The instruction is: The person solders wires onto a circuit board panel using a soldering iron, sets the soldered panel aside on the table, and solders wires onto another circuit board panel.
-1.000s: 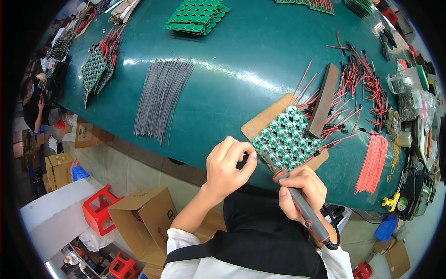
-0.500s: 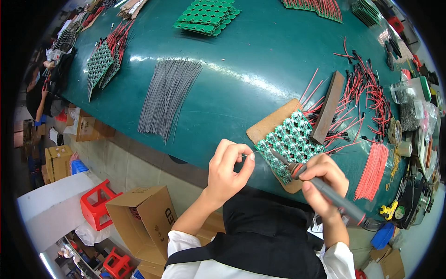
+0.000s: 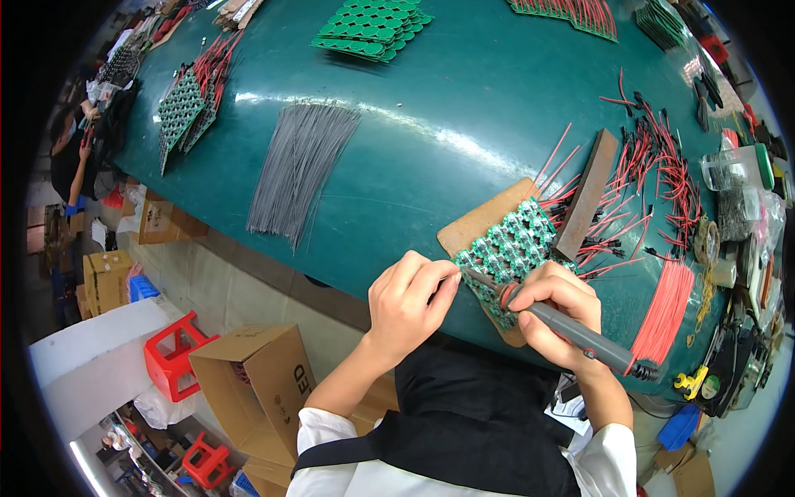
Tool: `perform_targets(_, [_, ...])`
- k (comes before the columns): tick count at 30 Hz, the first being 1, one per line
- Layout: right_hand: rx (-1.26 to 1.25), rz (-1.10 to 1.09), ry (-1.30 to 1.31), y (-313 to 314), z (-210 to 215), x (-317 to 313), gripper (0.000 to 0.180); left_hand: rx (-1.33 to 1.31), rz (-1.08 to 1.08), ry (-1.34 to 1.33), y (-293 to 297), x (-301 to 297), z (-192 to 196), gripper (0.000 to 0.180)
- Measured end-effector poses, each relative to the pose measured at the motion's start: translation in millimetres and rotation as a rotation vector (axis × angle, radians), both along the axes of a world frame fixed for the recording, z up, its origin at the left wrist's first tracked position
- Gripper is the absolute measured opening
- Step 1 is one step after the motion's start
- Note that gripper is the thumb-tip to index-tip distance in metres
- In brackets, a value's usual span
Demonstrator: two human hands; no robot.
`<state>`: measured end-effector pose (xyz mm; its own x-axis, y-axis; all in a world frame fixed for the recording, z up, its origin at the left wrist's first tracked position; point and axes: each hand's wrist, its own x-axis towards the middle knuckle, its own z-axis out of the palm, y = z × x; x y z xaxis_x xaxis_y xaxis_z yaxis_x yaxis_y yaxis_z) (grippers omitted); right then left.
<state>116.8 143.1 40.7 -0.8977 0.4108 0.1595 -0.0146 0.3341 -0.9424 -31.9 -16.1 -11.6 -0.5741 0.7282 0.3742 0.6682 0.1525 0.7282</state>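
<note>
One broad green table point(image 3: 397, 190) fills most of my view, curving from the upper left of the frame toward the lower right. Next in size, I see an open cardboard box point(image 3: 277, 389) on the floor at the lower left. A fanned bundle of grey wires point(image 3: 302, 170) lies on the table left of centre, and a stack of green panels point(image 3: 364, 31) sits at the top. Right of centre, a tan board point(image 3: 487, 214) bears the circuit panel point(image 3: 513, 244), its near part covered from me by the right hand point(image 3: 563, 308). That hand is wrapped around the grey handle of a soldering iron point(image 3: 584, 335), whose tip points at the panel's left corner. The left hand point(image 3: 406, 296) is just beside that corner, thumb and forefinger pinching a thin strand I can barely make out; I cannot tell whether the tip touches it. A rust-brown bar point(image 3: 588, 190) lies across red wires at the panel's right side. Smaller still is a yellow tool point(image 3: 690, 383) at the lower right.
</note>
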Motion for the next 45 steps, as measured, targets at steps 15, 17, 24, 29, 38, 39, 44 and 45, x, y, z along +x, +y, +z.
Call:
perform_targets(15, [-0.014, -0.046, 0.026, 22, -1, 4, 0.014, 0.007, -0.036, -0.059, 24, 0, 4, 0.013])
perform_targets(17, [-0.017, -0.015, 0.034, 22, -2, 3, 0.015, -0.024, -0.042, -0.053, 24, 0, 6, 0.011])
perform_targets(24, [0.06, -0.008, 0.1, 31, 5, 4, 0.014, -0.023, 0.042, -0.142, 25, -2, 15, 0.012])
perform_targets(29, [0.043, -0.022, 0.073, 43, 7, 7, 0.013, 0.028, -0.052, -0.089, 37, -5, 11, 0.012])
perform_targets(38, [0.054, 0.031, 0.023, 46, 4, 3, 0.015, -0.06, -0.105, -0.038, 44, -5, 11, 0.012])
perform_targets(39, [0.089, 0.053, 0.021, 47, 5, 3, 0.016, -0.056, -0.092, -0.059, 43, -5, 13, 0.011])
perform_targets(44, [0.141, 0.04, 0.115, 46, 11, 3, 0.017, -0.016, 0.026, -0.228, 32, -8, 17, 0.011])
perform_targets(45, [0.1, 0.048, 0.109, 44, 12, 3, 0.017, -0.03, -0.003, -0.214, 30, -9, 16, 0.01])
